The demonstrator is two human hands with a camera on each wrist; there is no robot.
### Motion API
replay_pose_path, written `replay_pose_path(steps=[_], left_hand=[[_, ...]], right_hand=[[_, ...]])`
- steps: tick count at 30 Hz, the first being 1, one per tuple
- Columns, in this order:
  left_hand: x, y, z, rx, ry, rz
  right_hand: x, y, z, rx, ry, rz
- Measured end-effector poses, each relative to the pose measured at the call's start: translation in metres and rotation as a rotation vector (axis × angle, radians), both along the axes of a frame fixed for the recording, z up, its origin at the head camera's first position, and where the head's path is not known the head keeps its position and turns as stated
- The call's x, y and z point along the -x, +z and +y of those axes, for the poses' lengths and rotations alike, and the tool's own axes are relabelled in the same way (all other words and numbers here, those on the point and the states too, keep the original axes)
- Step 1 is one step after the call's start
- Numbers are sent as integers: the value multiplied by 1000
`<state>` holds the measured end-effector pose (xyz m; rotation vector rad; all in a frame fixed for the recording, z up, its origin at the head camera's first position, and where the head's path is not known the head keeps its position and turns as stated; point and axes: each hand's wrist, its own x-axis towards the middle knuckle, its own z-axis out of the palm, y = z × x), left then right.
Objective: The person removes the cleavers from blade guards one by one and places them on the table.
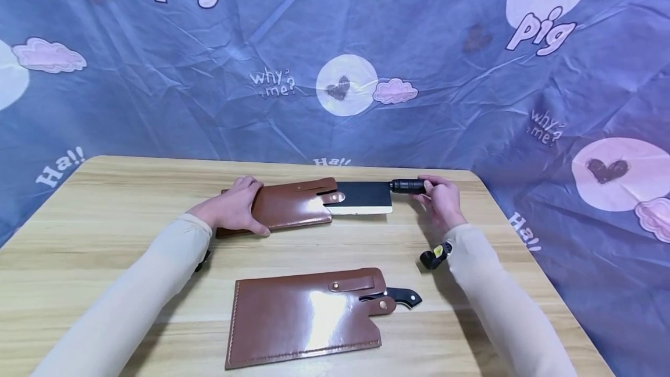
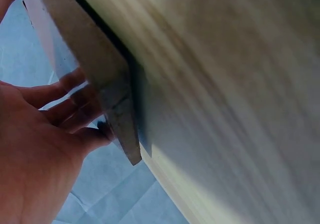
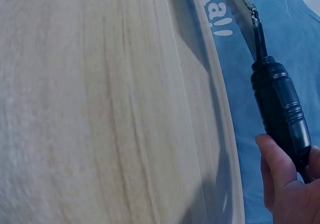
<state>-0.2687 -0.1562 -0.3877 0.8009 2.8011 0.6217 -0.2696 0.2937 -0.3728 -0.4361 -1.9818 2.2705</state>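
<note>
A brown leather knife sheath (image 1: 293, 202) lies toward the back of the table, with part of a cleaver's dark blade (image 1: 363, 195) showing out of its right end. My left hand (image 1: 235, 205) grips the sheath's left part across its width, thumb at the near edge and fingers at the far one. In the left wrist view the fingers (image 2: 75, 87) meet its glossy face. At the right, my right hand (image 1: 442, 198) pinches the end of the cleaver's ridged black handle (image 3: 282, 109). The blade portion inside the leather is hidden.
Nearer the front lies a second brown sheath (image 1: 303, 319), a black knife handle (image 1: 404, 297) poking out of its right end. The wooden table (image 1: 131, 214) ends at a blue printed cloth (image 1: 209, 86) behind. A black wrist device (image 1: 435, 256) is on the right sleeve.
</note>
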Motion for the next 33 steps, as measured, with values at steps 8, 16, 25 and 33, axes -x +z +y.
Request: replay_pose_path(steps=[8,16,25,33], left_hand=[[-4,-1,-5,7,4,14],[-2,0,-8,1,14,22],[-2,-1,-12,-14,25,17],[-1,5,-21,-14,23,64]], right_hand=[[1,-4,1,-32,-3,-9],[0,-6,6,-32,-50,3],[2,-3,6,28,-93,-10],[2,-4,12,35,-200,-21]])
